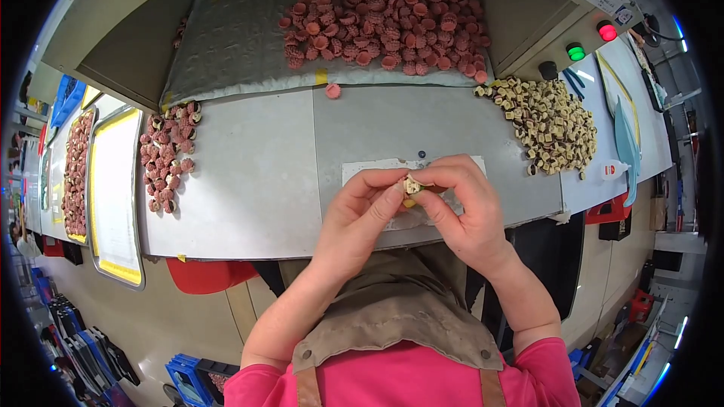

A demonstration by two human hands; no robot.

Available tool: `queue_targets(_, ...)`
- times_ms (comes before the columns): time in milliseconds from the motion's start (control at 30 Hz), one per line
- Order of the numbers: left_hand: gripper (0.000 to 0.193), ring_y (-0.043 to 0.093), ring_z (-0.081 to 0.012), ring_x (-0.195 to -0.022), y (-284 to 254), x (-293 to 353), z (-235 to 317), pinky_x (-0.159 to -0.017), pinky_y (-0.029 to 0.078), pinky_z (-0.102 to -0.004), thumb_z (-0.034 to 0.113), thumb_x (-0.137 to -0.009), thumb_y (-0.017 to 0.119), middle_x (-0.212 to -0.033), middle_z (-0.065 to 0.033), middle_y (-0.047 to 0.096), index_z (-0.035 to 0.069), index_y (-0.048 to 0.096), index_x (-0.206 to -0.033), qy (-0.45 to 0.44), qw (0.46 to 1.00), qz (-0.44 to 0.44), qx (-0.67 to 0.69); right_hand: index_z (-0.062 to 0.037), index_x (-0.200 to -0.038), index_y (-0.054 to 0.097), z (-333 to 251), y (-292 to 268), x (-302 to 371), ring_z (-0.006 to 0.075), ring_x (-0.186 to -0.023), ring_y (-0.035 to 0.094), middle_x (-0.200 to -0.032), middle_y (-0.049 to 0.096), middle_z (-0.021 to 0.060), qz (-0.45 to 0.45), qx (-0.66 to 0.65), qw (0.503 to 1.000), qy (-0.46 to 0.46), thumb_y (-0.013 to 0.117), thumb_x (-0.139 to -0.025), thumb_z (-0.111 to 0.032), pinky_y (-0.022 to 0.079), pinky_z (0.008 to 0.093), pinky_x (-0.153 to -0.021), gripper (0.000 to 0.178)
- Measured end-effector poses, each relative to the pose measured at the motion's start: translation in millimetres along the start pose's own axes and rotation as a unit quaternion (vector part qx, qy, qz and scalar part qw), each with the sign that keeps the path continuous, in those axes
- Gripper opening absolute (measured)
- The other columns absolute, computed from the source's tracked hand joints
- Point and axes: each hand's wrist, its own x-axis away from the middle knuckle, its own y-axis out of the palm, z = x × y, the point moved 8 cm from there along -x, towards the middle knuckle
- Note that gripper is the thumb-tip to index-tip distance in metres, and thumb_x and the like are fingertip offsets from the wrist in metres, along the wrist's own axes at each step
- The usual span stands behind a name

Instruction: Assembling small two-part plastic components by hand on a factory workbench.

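Observation:
My left hand and my right hand meet over the front of the grey table. Between their fingertips they pinch a small cream-coloured piece with dark and yellowish parts. Fingers cover much of it, so its full shape is hidden. Beneath the hands lies a worn white sheet, with a small dark round bit just beyond it. To the right spreads a heap of small cream-and-dark pieces. At the left lies a group of bumpy pink pieces with cream and dark parts.
Bumpy pink cups are heaped on a grey cloth inside the machine opening; one pink cup sits before it. A yellow-edged tray stands left. Red and green buttons, a white bottle and a red stool flank the table.

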Motion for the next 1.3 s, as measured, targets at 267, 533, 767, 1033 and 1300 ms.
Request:
queue_targets(267, 0.028, 0.054, -0.0121, -0.108, 4.9, 5.1, 3.1, -0.092, 0.045, -0.0277, 0.014, -0.097, 0.054, -0.116, -0.0053, 0.058, 0.002, 0.054, -0.122, 0.053, 0.997, 0.034, -0.055, -0.0028, -0.104, 0.06, -7.1, -3.0, 11.7, 0.0225, -0.086, 0.058, -0.097, 0.058, 0.0094, 0.035, 0.097, 0.992, -0.075, 0.067, -0.082, -0.002, 0.049, 0.0305, -0.073, 0.024)
queue_targets(533, 0.048, 0.055, -0.0129, -0.104, 15.3, 1.9, 5.0, -0.093, 0.043, -0.0273, 0.015, -0.095, 0.058, -0.112, -0.007, 0.059, 0.004, 0.039, -0.137, -0.031, 0.998, -0.037, 0.047, -0.0055, -0.106, 0.063, 4.9, -8.4, 3.4, 0.0211, -0.093, 0.055, -0.098, 0.056, 0.0068, -0.033, -0.074, 0.995, 0.05, 0.072, -0.082, -0.017, 0.046, 0.0324, -0.082, 0.028)
queue_targets(767, 0.054, 0.056, -0.0131, -0.101, 10.6, -3.3, 2.0, -0.091, 0.044, -0.028, 0.017, -0.095, 0.058, -0.106, -0.0059, 0.059, 0.005, 0.033, -0.141, -0.042, 0.995, -0.087, 0.0, -0.0088, -0.102, 0.066, 12.8, 0.6, 2.8, 0.0208, -0.093, 0.054, -0.1, 0.056, 0.006, -0.13, -0.098, 0.986, 0.044, 0.074, -0.079, -0.024, 0.045, 0.0315, -0.082, 0.028)
queue_targets(1033, 0.053, 0.056, -0.0128, -0.102, 15.1, 0.0, 3.6, -0.091, 0.044, -0.0281, 0.02, -0.094, 0.059, -0.107, -0.0054, 0.059, 0.004, 0.035, -0.14, -0.059, 0.994, -0.087, 0.036, -0.0081, -0.1, 0.066, 4.4, -4.8, -2.0, 0.0215, -0.089, 0.055, -0.097, 0.056, 0.0061, -0.095, -0.058, 0.994, 0.013, 0.075, -0.077, -0.022, 0.047, 0.0316, -0.078, 0.028)
queue_targets(1300, 0.051, 0.054, -0.0135, -0.107, 33.4, 8.8, 5.2, -0.093, 0.044, -0.0297, 0.028, -0.097, 0.053, -0.114, -0.0059, 0.058, 0.005, 0.035, -0.139, -0.084, 0.994, -0.054, 0.035, -0.006, -0.108, 0.062, -16.3, -16.4, 4.2, 0.0275, -0.094, 0.057, -0.102, 0.059, 0.0097, -0.058, 0.047, 0.996, -0.049, 0.075, -0.077, -0.016, 0.048, 0.0346, -0.081, 0.035)
